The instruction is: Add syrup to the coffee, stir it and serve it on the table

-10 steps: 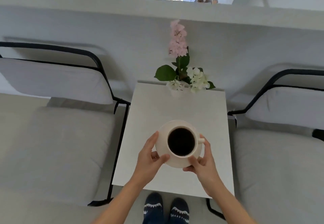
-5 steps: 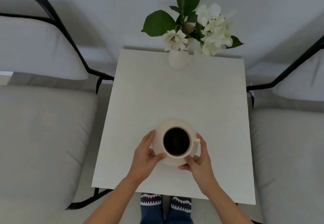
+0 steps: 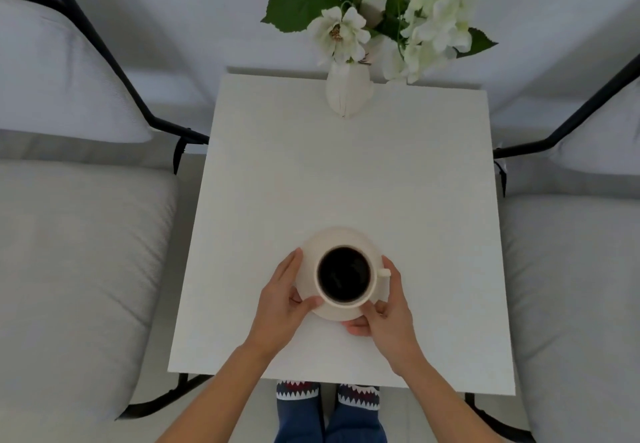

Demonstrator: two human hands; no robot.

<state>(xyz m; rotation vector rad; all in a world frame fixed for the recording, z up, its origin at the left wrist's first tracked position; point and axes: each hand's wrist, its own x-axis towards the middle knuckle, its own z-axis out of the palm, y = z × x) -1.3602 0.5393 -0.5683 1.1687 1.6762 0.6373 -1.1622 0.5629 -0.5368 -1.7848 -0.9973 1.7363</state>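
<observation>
A cream cup of black coffee (image 3: 344, 275) stands on a cream saucer (image 3: 341, 236), its small handle pointing right. My left hand (image 3: 280, 300) grips the saucer's left rim, thumb on top by the cup. On the near right rim sits my right hand (image 3: 388, 311), fingers curled under the edge. Cup and saucer are over the near middle of the small white table (image 3: 346, 172). I cannot tell whether the saucer touches the tabletop.
A white vase (image 3: 348, 90) with white flowers and green leaves stands at the table's far edge. Grey cushioned chairs with black frames flank the table, one on the left (image 3: 76, 234) and one on the right (image 3: 575, 269). My feet show below the near edge.
My head has moved closer and tilted down, so the table fills more of the view. Cup, saucer and both hands came lower over the tabletop.
</observation>
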